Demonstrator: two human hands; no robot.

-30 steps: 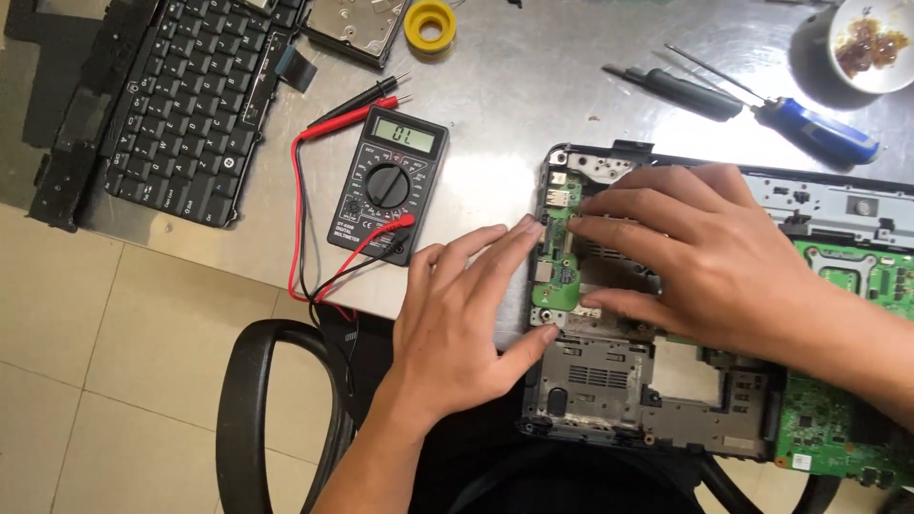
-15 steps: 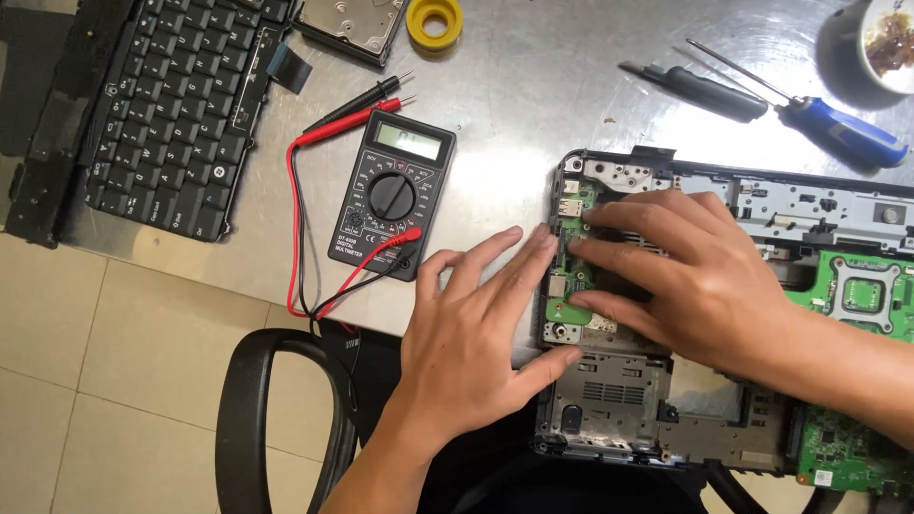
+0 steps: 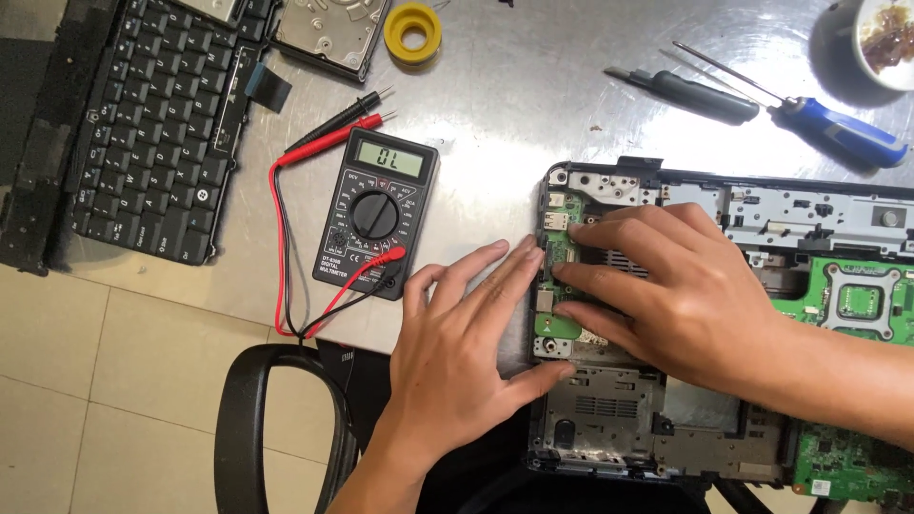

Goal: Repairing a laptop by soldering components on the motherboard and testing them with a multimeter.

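Observation:
An opened laptop base (image 3: 762, 205) lies on the metal table, its green circuit board (image 3: 862, 305) exposed. My right hand (image 3: 681, 290) rests flat on its left part, fingertips pressing a small green side board (image 3: 560, 249). My left hand (image 3: 466, 347) lies spread against the base's left edge, fingers touching the same side board, thumb along the lower frame. Neither hand grips anything. The part under my right palm is hidden.
A black multimeter (image 3: 376, 214) with red and black leads sits left of the hands. A detached keyboard (image 3: 143, 124), a hard drive (image 3: 328, 33), a yellow tape roll (image 3: 412, 33), two screwdrivers (image 3: 828, 124) and a small bowl (image 3: 885, 38) lie on the table. A chair arm (image 3: 243, 428) is below.
The view has shifted slightly, so everything sits a bit lower and left. Both hands stay on the laptop's left edge; my left hand's fingers have spread a little more.

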